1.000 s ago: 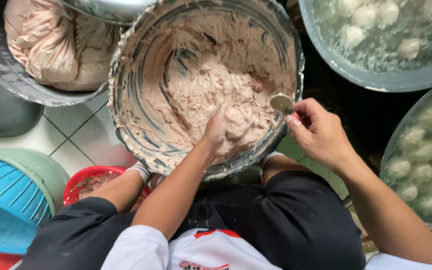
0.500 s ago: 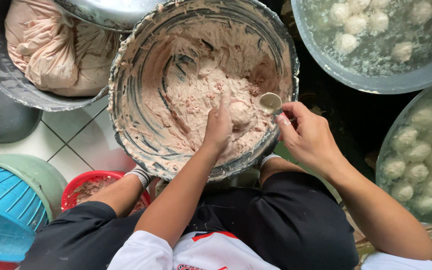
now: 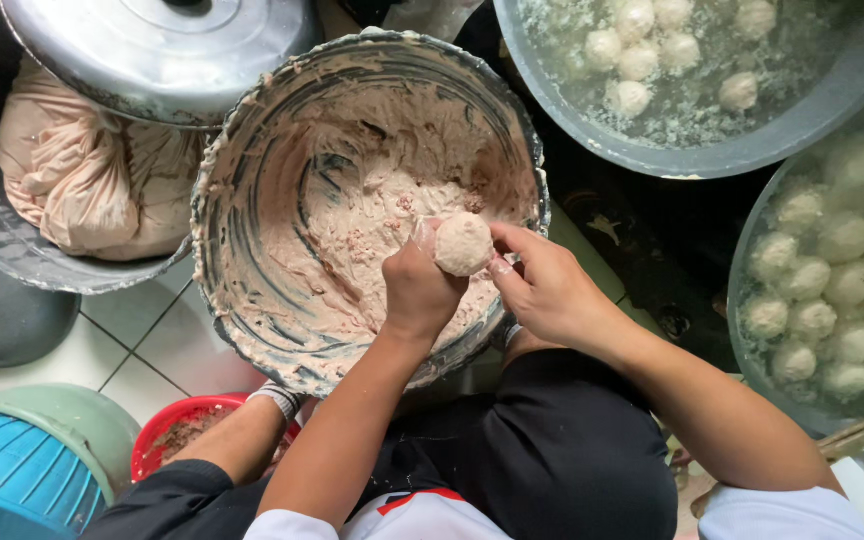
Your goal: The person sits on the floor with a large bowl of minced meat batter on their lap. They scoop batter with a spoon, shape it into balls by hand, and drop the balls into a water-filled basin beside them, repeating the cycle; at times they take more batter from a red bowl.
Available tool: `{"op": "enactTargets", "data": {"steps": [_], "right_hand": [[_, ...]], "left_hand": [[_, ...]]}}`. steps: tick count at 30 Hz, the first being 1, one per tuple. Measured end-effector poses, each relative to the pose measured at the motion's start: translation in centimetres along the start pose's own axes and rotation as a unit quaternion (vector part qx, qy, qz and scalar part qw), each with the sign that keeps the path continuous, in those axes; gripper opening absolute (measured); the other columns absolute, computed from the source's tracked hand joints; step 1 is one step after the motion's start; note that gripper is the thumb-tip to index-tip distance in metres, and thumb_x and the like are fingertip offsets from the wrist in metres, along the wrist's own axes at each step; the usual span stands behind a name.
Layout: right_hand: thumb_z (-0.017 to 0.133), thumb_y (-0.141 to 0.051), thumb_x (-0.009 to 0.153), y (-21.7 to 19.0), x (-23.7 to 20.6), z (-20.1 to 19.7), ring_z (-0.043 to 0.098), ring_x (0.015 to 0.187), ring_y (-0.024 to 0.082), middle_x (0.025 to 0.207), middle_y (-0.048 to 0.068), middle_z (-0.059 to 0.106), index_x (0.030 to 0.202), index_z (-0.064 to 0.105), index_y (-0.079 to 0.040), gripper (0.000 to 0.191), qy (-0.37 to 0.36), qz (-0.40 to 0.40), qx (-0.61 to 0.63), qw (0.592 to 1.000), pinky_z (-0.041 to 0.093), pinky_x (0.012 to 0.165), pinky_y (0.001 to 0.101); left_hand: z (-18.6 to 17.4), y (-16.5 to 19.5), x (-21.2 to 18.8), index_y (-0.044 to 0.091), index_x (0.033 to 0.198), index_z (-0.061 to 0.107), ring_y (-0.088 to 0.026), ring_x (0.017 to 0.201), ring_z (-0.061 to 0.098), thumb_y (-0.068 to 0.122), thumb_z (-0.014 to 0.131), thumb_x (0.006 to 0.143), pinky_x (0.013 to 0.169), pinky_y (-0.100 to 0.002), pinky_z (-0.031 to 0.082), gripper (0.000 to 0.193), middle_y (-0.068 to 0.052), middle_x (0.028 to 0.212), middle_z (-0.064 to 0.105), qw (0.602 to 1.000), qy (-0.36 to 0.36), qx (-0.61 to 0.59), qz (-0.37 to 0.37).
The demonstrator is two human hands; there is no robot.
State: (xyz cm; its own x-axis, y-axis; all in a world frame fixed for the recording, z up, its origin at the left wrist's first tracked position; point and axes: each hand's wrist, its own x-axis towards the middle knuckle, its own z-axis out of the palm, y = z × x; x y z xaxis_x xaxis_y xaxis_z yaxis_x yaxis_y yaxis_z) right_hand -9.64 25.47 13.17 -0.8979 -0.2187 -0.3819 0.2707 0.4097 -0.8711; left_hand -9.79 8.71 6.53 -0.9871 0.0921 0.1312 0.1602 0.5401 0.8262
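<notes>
Squeezing a paste ball [image 3: 463,244] from the clenched left hand [image 3: 420,290], right hand [image 3: 549,290] pinching it; many balls [image 3: 832,290] done, paste [image 3: 352,220] left in the bowl [image 3: 214,240].

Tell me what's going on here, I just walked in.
A person is bent over a big metal bowl smeared with pinkish meat paste. The left hand is squeezed into a fist with a round ball of paste bulging out of its top, and the right hand is right against that ball. Two basins of water to the right hold many finished balls. A bagged lump of paste sits in another bowl to the left.
</notes>
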Motion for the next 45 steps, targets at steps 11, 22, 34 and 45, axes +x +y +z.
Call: {"op": "enactTargets", "data": {"steps": [11,22,34,45], "right_hand": [[0.055,-0.005,0.097,2.1,0.9,-0.5,0.049,0.065,0.002,0.081,-0.007,0.059,0.123,0.066,-0.007,0.029,-0.083,0.057,0.153,0.983,0.043,0.054,0.0237],[0.053,-0.007,0.096,7.3,7.8,-10.3,0.061,0.068,0.012,0.087,-0.001,0.067,0.126,0.066,-0.009,0.033,0.121,-0.01,-0.05,0.991,0.051,0.061,0.0288],[0.073,-0.012,0.098,10.2,10.8,-14.7,0.067,0.1,0.036,0.113,0.015,0.063,0.131,0.067,-0.01,0.034,0.302,-0.098,-0.401,0.86,0.053,0.086,0.0482],[0.079,-0.016,0.086,8.3,7.7,-15.6,0.067,0.096,0.042,0.11,0.021,0.072,0.125,0.075,-0.008,0.04,0.204,0.035,-0.476,0.855,0.053,0.084,0.0493]], "left_hand": [[0.3,-0.9,0.2,0.009,0.086,0.073,-0.042,0.074,0.071,0.025,0.077,0.077,0.069,-0.052,0.057,0.019,-0.021,0.074,0.071,0.97,-0.113,0.155,-0.151],[-3.2,-7.3,-3.4,-0.002,0.127,0.06,-0.046,0.106,0.065,0.054,0.081,0.071,0.085,-0.056,0.054,0.082,-0.028,0.12,0.065,0.889,-0.225,0.331,-0.222],[2.0,-12.6,-8.8,0.002,0.1,0.075,-0.044,0.096,0.071,0.061,0.063,0.092,0.09,-0.051,0.055,0.06,-0.028,0.095,0.073,0.901,-0.252,0.166,-0.312],[0.4,-12.7,-2.8,0.006,0.087,0.072,-0.029,0.07,0.066,0.051,0.078,0.088,0.064,-0.045,0.056,0.045,-0.014,0.074,0.067,0.966,-0.145,0.214,-0.013]]}}
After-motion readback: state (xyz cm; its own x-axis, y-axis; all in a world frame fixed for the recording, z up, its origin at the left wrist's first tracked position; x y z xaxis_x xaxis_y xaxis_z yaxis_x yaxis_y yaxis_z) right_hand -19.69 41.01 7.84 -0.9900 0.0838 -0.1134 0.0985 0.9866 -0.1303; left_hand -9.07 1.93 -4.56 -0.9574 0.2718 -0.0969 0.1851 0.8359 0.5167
